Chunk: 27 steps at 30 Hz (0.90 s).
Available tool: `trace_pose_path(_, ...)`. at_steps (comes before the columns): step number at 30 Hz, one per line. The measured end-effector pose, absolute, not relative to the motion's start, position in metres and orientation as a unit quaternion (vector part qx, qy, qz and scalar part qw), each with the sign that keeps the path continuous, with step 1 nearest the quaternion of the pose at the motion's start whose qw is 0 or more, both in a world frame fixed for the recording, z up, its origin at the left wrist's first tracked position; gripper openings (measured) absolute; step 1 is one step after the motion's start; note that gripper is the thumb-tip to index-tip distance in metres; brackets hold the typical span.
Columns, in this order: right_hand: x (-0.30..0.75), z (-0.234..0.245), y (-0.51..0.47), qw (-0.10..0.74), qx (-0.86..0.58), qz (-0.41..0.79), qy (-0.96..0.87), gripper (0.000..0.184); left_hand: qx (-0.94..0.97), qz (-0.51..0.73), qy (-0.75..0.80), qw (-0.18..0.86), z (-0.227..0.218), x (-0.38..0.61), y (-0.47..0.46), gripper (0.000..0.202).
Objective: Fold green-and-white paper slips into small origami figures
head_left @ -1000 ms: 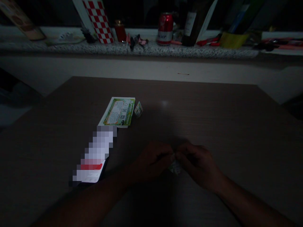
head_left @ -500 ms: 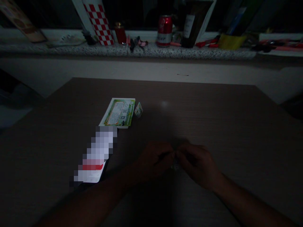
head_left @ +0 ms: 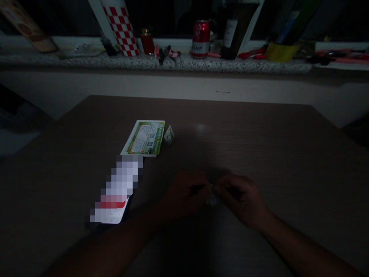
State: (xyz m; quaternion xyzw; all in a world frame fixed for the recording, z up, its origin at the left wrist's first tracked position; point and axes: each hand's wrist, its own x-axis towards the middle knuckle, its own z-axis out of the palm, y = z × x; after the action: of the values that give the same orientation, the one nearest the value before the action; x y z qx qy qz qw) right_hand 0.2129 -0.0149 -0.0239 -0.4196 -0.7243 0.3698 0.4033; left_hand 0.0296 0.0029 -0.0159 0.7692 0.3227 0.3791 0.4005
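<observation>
Here, left hand (head_left: 187, 194) & right hand (head_left: 240, 197) meet fingertip to fingertip, both pinched shut on a small pale paper scrap (head_left: 212, 199), low over the table (head_left: 259, 134) nr its front-middle.

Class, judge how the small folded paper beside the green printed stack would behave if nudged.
The folded paper looks tiny and thin, so it is probably very light and would skid or topple at a touch. The table under it looks smooth, so little would hold it. Its creases likely crush easily.
</observation>
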Motion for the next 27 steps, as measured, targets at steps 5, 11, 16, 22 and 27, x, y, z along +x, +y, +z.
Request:
trace_pose_path(5, 0.215, -0.022, -0.013, 0.446, -0.399, 0.344, -0.723, 0.010, 0.777, 0.373, 0.318, 0.396, -0.015, 0.028, 0.004, 0.026)
trace_pose_path(11, 0.216, -0.018, -0.013, 0.459, -0.375, 0.303, -0.747, 0.015, 0.807, 0.398, 0.285, 0.329, -0.018, 0.030, 0.004, 0.005)
trace_pose_path(16, 0.218, -0.016, -0.013, 0.457, -0.353, 0.265, -0.772, 0.016, 0.819, 0.403, 0.261, 0.315, -0.018, 0.028, 0.003, 0.003)
trace_pose_path(22, 0.220, -0.015, -0.016, 0.440, -0.331, 0.237, -0.800, 0.016, 0.841, 0.406, 0.231, 0.274, -0.015, 0.027, 0.001, 0.005)
trace_pose_path(27, 0.219, -0.012, -0.017, 0.443, -0.332, 0.227, -0.801, 0.015, 0.841, 0.419, 0.228, 0.257, -0.011, 0.028, -0.002, 0.005)
